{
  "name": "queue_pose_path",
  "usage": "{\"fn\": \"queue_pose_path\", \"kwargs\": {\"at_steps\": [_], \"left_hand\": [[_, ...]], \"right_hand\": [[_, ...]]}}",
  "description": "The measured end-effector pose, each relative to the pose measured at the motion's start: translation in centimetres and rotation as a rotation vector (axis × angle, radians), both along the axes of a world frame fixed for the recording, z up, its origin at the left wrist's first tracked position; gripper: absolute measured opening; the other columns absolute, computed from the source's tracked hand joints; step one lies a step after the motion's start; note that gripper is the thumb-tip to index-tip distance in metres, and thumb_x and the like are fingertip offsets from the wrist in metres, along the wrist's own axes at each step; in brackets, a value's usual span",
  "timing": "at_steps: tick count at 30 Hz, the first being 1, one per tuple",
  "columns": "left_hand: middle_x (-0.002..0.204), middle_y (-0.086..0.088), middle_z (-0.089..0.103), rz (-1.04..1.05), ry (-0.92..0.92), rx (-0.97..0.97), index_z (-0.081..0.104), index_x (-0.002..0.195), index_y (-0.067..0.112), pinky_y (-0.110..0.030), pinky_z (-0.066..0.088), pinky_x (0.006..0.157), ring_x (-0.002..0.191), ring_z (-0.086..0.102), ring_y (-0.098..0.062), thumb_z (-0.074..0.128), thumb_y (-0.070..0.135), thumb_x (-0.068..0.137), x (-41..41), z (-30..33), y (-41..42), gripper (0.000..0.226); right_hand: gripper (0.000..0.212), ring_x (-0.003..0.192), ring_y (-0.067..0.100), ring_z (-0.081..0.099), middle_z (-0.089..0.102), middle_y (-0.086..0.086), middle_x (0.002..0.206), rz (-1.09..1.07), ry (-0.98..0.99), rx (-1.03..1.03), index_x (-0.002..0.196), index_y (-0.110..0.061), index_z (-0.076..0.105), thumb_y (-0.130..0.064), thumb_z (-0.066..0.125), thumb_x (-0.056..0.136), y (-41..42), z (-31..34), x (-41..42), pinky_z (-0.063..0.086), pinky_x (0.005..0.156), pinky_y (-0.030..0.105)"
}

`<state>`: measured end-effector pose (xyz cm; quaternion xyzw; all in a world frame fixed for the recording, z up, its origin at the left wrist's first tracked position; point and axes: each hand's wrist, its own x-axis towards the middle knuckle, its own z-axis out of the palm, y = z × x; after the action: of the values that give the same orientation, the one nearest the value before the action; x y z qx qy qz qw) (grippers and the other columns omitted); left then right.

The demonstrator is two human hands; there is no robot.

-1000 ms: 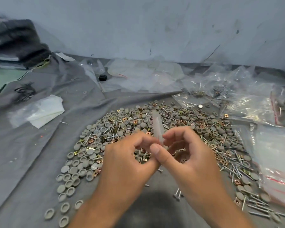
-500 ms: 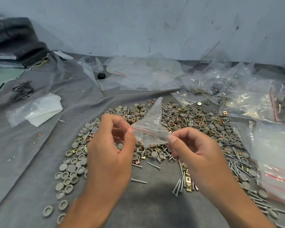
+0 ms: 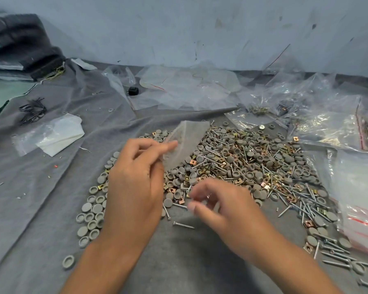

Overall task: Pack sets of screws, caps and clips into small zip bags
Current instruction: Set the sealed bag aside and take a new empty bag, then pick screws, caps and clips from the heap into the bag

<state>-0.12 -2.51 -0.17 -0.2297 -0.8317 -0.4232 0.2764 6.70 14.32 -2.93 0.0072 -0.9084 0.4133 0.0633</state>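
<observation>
Grey cloth (image 3: 40, 187) carries the heap of grey caps, screws and brass clips (image 3: 242, 164). Left hand (image 3: 134, 183) pinches a small clear zip bag (image 3: 184, 145) above it, ready for filling; right hand (image 3: 227, 209), blurred, hovers loosely curled, apparently empty.

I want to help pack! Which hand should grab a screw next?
Probably the right hand: it looks free and hovers beside the screws. The left hand holds the little bag.

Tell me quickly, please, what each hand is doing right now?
Left hand: pinches the small clear plastic zip bag.
Right hand: blurred, fingers loosely curled, apparently holding nothing.
</observation>
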Motion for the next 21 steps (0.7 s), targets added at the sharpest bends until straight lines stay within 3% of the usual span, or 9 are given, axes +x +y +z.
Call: {"fn": "queue_pose_path", "kwargs": {"at_steps": [3, 8, 13, 17, 19, 21], "left_hand": [[0.108, 0.008, 0.057, -0.003, -0.047, 0.040, 0.071, 0.123, 0.024, -0.010, 0.044, 0.086, 0.093, 0.059, 0.001, 0.065, 0.009, 0.097, -0.5, 0.2, -0.5, 0.030], [0.106, 0.009, 0.059, 0.046, -0.071, 0.133, 0.070, 0.118, 0.028, -0.003, 0.041, 0.082, 0.090, 0.059, 0.007, 0.068, 0.021, 0.097, -1.0, 0.7, -1.1, 0.023], [0.098, 0.012, 0.061, 0.061, -0.075, 0.082, 0.076, 0.111, 0.025, -0.006, 0.040, 0.083, 0.091, 0.059, 0.004, 0.070, 0.028, 0.093, -0.8, 0.8, -1.3, 0.020], [0.099, 0.012, 0.061, 0.046, -0.088, 0.019, 0.077, 0.110, 0.024, -0.005, 0.041, 0.084, 0.089, 0.062, 0.002, 0.078, 0.022, 0.085, -0.7, 0.6, -1.4, 0.025], [0.100, 0.010, 0.062, 0.036, -0.099, -0.001, 0.077, 0.112, 0.021, -0.008, 0.044, 0.085, 0.086, 0.064, -0.003, 0.083, 0.019, 0.081, -0.7, 0.5, -1.5, 0.031], [0.102, 0.008, 0.061, 0.020, -0.098, -0.044, 0.077, 0.114, 0.019, -0.009, 0.045, 0.086, 0.085, 0.062, -0.003, 0.086, 0.017, 0.078, -0.8, 0.4, -1.5, 0.037]], "right_hand": [[0.023, 0.099, -0.003, 0.044, 0.051, -0.024, 0.105, 0.108, -0.052, 0.378, 0.111, -0.041, 0.057, -0.054, 0.060, 0.093, -1.0, -1.8, 0.1, 0.042, 0.087, 0.022], [0.011, 0.095, 0.003, 0.036, 0.052, -0.020, 0.103, 0.134, 0.038, 0.464, 0.105, -0.038, 0.060, -0.043, 0.051, 0.101, -1.6, -1.9, -0.1, 0.030, 0.079, 0.021], [0.012, 0.101, 0.011, 0.040, 0.049, -0.017, 0.110, 0.102, 0.086, 0.560, 0.109, -0.033, 0.053, -0.038, 0.042, 0.106, -2.1, -2.0, -0.6, 0.039, 0.088, 0.025], [0.005, 0.090, 0.017, 0.047, 0.055, -0.008, 0.101, 0.140, 0.078, 0.682, 0.106, -0.025, 0.056, -0.022, 0.056, 0.101, -2.2, -1.8, -0.3, 0.045, 0.077, 0.030], [0.022, 0.087, 0.019, 0.051, 0.056, -0.005, 0.098, 0.157, 0.066, 0.709, 0.108, -0.022, 0.058, -0.011, 0.068, 0.091, -1.8, -2.1, 0.1, 0.050, 0.074, 0.033], [0.030, 0.097, 0.017, 0.049, 0.053, -0.006, 0.109, 0.195, 0.045, 0.689, 0.120, -0.025, 0.055, -0.014, 0.064, 0.094, -1.4, -2.2, 0.4, 0.050, 0.082, 0.032]]}}
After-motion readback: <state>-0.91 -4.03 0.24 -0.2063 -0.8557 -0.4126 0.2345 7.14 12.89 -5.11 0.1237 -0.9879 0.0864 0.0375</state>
